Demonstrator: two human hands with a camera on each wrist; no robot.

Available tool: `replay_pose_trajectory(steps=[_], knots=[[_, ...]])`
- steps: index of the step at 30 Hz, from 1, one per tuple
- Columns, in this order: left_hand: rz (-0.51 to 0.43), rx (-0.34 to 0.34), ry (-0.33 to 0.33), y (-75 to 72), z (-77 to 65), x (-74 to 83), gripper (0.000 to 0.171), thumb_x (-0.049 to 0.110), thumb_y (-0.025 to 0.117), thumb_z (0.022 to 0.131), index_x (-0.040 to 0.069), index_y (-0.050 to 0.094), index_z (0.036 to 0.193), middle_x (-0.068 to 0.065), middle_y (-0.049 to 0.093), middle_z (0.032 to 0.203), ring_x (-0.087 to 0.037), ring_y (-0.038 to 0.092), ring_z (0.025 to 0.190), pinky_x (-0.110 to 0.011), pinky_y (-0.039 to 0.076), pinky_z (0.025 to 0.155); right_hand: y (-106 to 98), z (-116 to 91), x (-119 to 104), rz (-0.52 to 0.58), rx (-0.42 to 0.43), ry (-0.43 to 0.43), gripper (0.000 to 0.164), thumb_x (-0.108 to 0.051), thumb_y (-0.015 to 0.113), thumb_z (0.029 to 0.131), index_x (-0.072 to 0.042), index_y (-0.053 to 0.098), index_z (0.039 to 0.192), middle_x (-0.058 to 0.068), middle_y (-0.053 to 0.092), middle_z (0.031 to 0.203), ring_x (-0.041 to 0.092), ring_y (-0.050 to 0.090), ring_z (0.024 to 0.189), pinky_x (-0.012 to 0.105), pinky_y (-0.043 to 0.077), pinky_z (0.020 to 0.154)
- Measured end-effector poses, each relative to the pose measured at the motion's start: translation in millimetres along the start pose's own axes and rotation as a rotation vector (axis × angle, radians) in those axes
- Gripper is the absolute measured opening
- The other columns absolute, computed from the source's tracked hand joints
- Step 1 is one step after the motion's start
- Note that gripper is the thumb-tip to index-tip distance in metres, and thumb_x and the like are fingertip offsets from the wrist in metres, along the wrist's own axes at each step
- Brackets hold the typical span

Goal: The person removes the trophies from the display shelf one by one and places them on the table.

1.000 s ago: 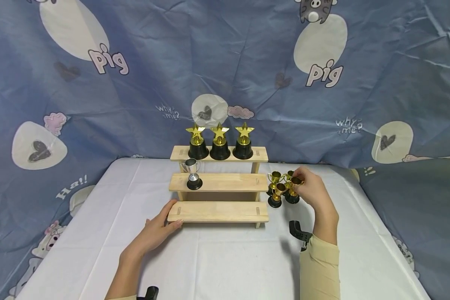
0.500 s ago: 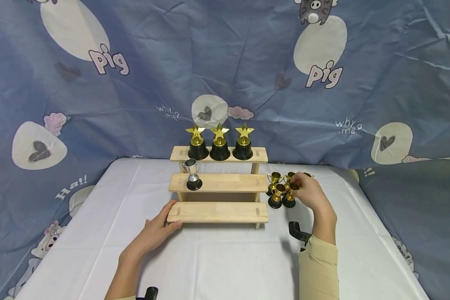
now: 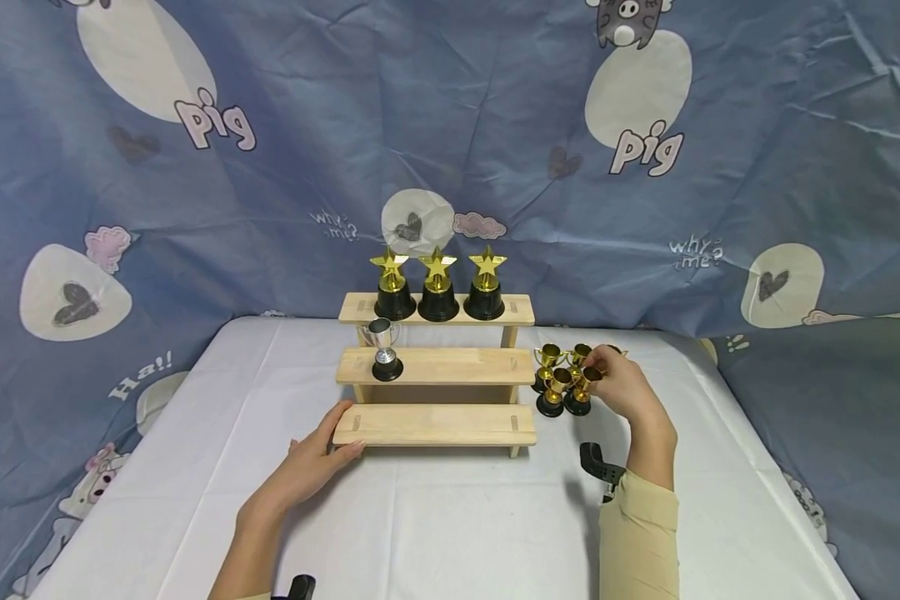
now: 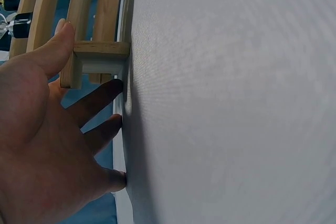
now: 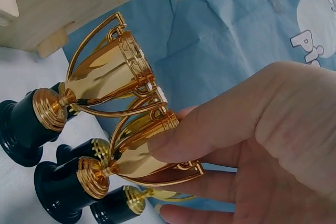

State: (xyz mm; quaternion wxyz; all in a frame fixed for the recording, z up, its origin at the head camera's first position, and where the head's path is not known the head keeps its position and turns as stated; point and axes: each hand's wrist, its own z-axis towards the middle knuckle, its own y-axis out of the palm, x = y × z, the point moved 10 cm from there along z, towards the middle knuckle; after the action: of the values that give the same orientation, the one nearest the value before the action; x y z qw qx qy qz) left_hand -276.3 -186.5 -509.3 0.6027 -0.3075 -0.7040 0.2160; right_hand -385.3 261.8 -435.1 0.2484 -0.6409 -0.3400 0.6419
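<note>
A three-tier wooden display shelf (image 3: 435, 425) stands mid-table. My left hand (image 3: 311, 462) grips the left end of its lowest board, the thumb (image 4: 60, 45) against the board and the other fingers spread down by the white cloth. To the right of the shelf, my right hand (image 3: 630, 387) pinches a small gold trophy cup (image 5: 144, 153) by its bowl, thumb in front and fingers behind. That cup stands upright, its black base beside another gold trophy cup (image 3: 554, 392). More gold cups cluster behind, partly hidden by the hand.
Along the top board stand three gold star trophies (image 3: 438, 287) on black bases. A silver trophy cup (image 3: 385, 350) occupies the left end of the middle board. White cloth (image 3: 450, 525) covers the table, and a blue patterned curtain (image 3: 450, 125) hangs behind.
My right hand has shifted the gold trophy cup slightly left and forward, up to the front cup; another gold cup now shows behind the hand. The left hand stays on the shelf.
</note>
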Motion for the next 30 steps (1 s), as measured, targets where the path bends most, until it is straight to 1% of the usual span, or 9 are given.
replay_pose_trajectory(steps=[5,11,19,22,26,30], knots=[[0.007,0.001,0.003,-0.6,0.7,-0.4,0.085,0.064,0.055,0.092,0.028,0.017,0.159,-0.018,0.025,0.163,-0.048,0.021,0.149,-0.083,-0.01,0.106,0,0,0,0.003,0.0,-0.007,0.036,0.004,0.062,0.081,-0.002,0.056,0.116,0.024,0.062,0.124,0.041,0.057,0.114,0.046,0.049,0.081],[0.001,-0.004,0.004,0.4,0.2,-1.6,0.086,0.064,0.056,0.092,0.029,0.017,0.159,-0.017,0.025,0.163,-0.048,0.02,0.149,-0.082,-0.01,0.106,1,-1,-2,0.009,-0.004,-0.034,0.038,0.005,0.06,0.083,0.0,0.055,0.12,0.024,0.062,0.126,0.044,0.056,0.12,0.051,0.05,0.087],[0.002,0.004,0.01,0.6,-0.3,-1.5,0.085,0.063,0.056,0.092,0.028,0.017,0.159,-0.018,0.026,0.163,-0.048,0.021,0.149,-0.083,-0.009,0.106,-5,-5,-9,0.016,0.01,-0.047,0.042,0.004,0.062,0.081,-0.001,0.056,0.122,0.024,0.061,0.128,0.044,0.058,0.121,0.05,0.051,0.088],[0.003,0.002,0.01,0.6,-1.1,-1.4,0.085,0.063,0.056,0.092,0.028,0.017,0.159,-0.018,0.026,0.163,-0.048,0.021,0.149,-0.083,-0.009,0.106,-9,-7,-13,0.017,0.025,-0.05,0.044,0.003,0.062,0.081,-0.001,0.057,0.125,0.025,0.061,0.129,0.043,0.058,0.121,0.051,0.051,0.091],[0.004,0.004,0.014,-0.1,-2.0,-0.4,0.084,0.062,0.056,0.093,0.027,0.018,0.159,-0.018,0.027,0.163,-0.048,0.021,0.149,-0.083,-0.009,0.106,-17,-11,-19,-0.004,0.07,-0.068,0.045,0.001,0.056,0.084,-0.001,0.056,0.129,0.025,0.061,0.131,0.042,0.056,0.124,0.055,0.048,0.098],[0.001,0.008,0.017,-0.5,-2.1,0.3,0.083,0.061,0.056,0.093,0.027,0.018,0.159,-0.018,0.028,0.162,-0.049,0.022,0.148,-0.083,-0.009,0.106,-24,-15,-25,-0.017,0.116,-0.092,0.045,-0.002,0.048,0.088,-0.001,0.055,0.132,0.023,0.06,0.132,0.042,0.054,0.125,0.058,0.045,0.101]])
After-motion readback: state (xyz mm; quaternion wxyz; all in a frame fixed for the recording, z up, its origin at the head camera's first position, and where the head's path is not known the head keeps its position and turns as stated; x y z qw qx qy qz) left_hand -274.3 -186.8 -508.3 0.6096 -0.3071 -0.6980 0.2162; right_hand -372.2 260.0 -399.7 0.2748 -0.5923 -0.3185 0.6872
